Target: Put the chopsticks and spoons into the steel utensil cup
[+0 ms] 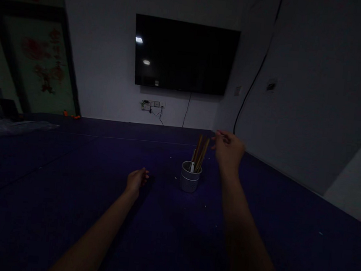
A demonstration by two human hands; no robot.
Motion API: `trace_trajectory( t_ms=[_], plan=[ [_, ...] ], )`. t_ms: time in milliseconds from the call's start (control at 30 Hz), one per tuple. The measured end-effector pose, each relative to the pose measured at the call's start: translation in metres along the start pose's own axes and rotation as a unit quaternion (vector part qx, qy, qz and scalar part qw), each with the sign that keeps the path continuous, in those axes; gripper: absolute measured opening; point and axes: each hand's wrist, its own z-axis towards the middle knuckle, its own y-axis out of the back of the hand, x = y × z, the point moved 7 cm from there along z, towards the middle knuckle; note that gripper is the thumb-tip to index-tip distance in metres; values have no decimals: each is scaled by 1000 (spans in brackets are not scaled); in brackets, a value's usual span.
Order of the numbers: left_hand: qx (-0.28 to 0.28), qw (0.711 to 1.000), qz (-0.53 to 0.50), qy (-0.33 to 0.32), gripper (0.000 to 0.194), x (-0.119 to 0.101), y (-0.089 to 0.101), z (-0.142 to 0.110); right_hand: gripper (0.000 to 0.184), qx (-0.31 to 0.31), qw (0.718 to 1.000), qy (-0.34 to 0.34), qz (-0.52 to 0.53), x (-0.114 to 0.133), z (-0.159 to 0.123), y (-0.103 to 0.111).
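Note:
A light grey cup-shaped holder (pixel 189 182) with small holes in its lower wall stands upright on the dark blue surface. Several brown and yellowish chopsticks (pixel 202 151) lean in it, with a white handle (pixel 192 167) that has a hole near its end. My right hand (pixel 229 150) is raised just right of the chopstick tops, its fingers bent and partly apart, with nothing visible in them. To the left of the holder, my left hand (pixel 136 179) is low over the surface. Its fingers are loosely curled in, and I see nothing in them.
Small pale specks lie around the holder on the blue surface (pixel 78 177). Clear plastic sheeting (pixel 13 128) and orange objects (pixel 71 115) are at the far left. A black television (pixel 185 56) hangs on the wall above sockets (pixel 154 104), and a dark cable runs down the right wall.

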Motion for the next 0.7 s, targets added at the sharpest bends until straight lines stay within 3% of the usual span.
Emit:
trace_trajectory(
  t_ms=[67,133,200,300,367,433,600,700],
  plan=[
    [1,1000,2,-9,31,-2,-1,-1,40,-66,998,-19,4,-13,-7,16],
    [5,1000,9,-24,34,-3,-2,-1,48,-90,995,-33,1,-35,-21,20],
    [14,999,25,-43,37,-4,-4,-2,56,-57,998,-33,-1,-62,-40,11],
    [20,994,65,-87,40,-6,-6,0,66,57,997,-35,44,-101,-71,-17],
    [18,986,104,-126,41,-7,-7,2,72,144,981,-73,110,-121,-91,-38],
    [14,973,156,-169,41,-10,-7,4,78,185,966,-98,151,-131,-107,-51],
    [8,926,283,-251,42,-20,-9,-1,119,212,965,-107,115,-137,-125,-66],
    [9,894,349,-282,42,-25,-13,-9,121,192,976,-81,67,-137,-126,-64]
  ],
)
